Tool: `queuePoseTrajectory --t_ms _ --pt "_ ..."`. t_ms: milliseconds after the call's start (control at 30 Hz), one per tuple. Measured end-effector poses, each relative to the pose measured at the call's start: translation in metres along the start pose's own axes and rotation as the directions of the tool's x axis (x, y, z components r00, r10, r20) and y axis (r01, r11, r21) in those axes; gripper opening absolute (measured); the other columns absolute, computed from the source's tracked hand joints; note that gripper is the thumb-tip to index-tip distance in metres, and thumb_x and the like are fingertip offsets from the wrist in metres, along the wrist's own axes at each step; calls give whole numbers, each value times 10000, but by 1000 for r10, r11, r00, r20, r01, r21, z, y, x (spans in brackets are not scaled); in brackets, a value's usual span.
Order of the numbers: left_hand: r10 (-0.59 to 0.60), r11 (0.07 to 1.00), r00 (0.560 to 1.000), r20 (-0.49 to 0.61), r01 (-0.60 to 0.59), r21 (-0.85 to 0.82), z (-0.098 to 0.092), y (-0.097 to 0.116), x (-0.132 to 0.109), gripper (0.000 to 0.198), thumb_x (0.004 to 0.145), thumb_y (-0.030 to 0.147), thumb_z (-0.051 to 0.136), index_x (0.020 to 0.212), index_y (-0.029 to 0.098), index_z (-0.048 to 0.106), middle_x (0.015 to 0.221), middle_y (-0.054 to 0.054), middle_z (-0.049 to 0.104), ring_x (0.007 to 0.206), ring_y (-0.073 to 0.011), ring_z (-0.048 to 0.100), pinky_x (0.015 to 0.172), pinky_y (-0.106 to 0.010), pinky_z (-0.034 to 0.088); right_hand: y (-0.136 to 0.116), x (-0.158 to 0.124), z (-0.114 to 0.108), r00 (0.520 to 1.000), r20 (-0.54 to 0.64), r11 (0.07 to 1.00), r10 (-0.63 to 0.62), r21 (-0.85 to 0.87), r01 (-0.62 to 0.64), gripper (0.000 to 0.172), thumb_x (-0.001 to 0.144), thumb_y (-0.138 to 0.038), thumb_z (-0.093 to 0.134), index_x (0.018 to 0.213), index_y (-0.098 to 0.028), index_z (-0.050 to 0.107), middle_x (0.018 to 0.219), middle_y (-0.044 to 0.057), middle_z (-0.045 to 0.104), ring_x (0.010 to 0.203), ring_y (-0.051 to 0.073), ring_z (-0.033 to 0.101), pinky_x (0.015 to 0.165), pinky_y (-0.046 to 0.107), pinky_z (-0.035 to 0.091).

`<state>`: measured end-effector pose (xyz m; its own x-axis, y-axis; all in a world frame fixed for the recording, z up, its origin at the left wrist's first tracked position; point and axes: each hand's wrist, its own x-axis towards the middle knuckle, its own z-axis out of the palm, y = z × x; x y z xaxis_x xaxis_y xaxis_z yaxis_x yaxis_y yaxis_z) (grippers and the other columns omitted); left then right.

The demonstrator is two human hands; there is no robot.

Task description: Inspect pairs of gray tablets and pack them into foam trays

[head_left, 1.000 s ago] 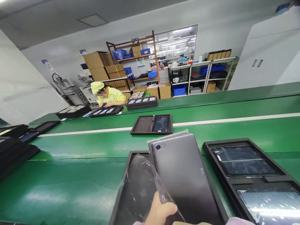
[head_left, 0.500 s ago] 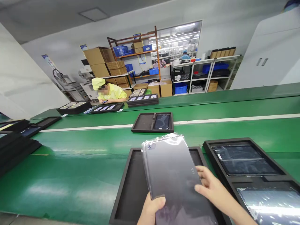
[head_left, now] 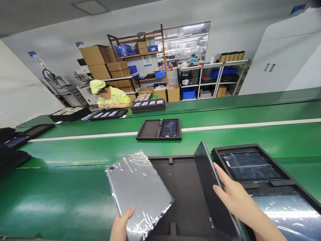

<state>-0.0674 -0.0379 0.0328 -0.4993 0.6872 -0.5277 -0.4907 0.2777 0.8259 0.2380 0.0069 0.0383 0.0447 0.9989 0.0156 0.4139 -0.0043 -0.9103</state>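
My left hand (head_left: 121,223) grips the lower left edge of a silver-grey tablet (head_left: 140,190) in clear plastic film. Its back faces up, with a camera lens in the far left corner. In my right hand (head_left: 233,190) is a second, dark tablet (head_left: 213,190), tilted steeply with its dark face turned to the left and my fingers along its right edge. Both tablets are above a black tray (head_left: 183,180), whose bare floor shows between them. My two hands are well apart.
To the right, a black tray (head_left: 273,184) holds two film-covered tablets. Another tray (head_left: 149,130) with one tablet lies farther up the green bench (head_left: 75,187). Stacked trays (head_left: 15,167) stand at left. A person in yellow (head_left: 112,97) works across the bench.
What looked like one tablet in both hands is now two, held apart. The film-covered one has moved left with my left hand; the dark one is tilted up in my right. The view has shifted slightly.
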Motion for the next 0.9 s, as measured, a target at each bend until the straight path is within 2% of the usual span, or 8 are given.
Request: queuePoseTrajectory --t_ms 167,267,333,400,467,600,733,900 --pt "11 999 1000 -29 -12 -39 1 0 2 262 546 110 658 797 137 589 597 -51 694 517 -254 657 495 -335 530 -23 14 67 960 268 773 76 -625 113 649 789 -197 500 1388 -24 322 1448 237 223 925 379 636 777 465 490" --pt "5 1000 999 -51 -6 -24 -1 -3 -1 277 550 139 673 817 143 597 559 -27 678 494 -224 640 477 -301 512 -15 23 106 915 362 685 176 -713 150 669 765 -155 560 1377 -13 331 1458 266 138 914 384 639 729 454 501" --pt "-8 1000 999 -38 8 -10 -4 -5 -7 295 542 166 684 827 151 609 550 -17 672 503 -220 636 483 -297 503 -4 27 114 916 367 763 164 -635 118 598 773 -143 547 1335 -4 397 1447 284 182 938 373 632 753 447 489" --pt "-32 999 999 4 32 -7 -4 -5 -14 328 520 184 686 841 157 624 559 -15 676 510 -226 633 495 -311 500 3 30 107 921 375 882 102 -463 91 480 839 -218 474 1280 -30 467 1349 271 411 890 307 649 755 405 485" --pt "-77 996 994 83 79 -29 -1 -7 -22 351 490 181 676 838 157 636 586 -25 687 525 -240 634 525 -340 504 1 33 91 905 423 978 42 -203 49 416 895 -303 346 1208 -90 518 1001 164 657 695 209 644 656 329 491" --pt "-122 979 944 308 165 -117 17 -11 -34 365 458 139 625 822 159 654 682 -45 708 680 -282 660 652 -387 513 -17 33 57 886 452 982 -102 187 17 180 822 -348 442 755 -198 517 556 -54 447 502 117 453 484 218 375" --pt "-69 985 901 427 129 -114 32 -15 -37 408 436 102 563 828 158 660 701 -46 701 741 -279 649 673 -375 499 -29 29 34 934 312 983 -173 111 145 363 781 -384 526 559 -203 304 520 -72 298 487 94 320 473 228 271" --pt "-46 999 913 406 36 32 46 -19 -34 288 450 110 555 729 153 610 604 -24 668 569 -209 590 547 -323 455 -43 18 32 972 93 974 -215 -55 220 397 790 -427 515 521 -211 319 463 -42 359 433 117 343 449 270 237"
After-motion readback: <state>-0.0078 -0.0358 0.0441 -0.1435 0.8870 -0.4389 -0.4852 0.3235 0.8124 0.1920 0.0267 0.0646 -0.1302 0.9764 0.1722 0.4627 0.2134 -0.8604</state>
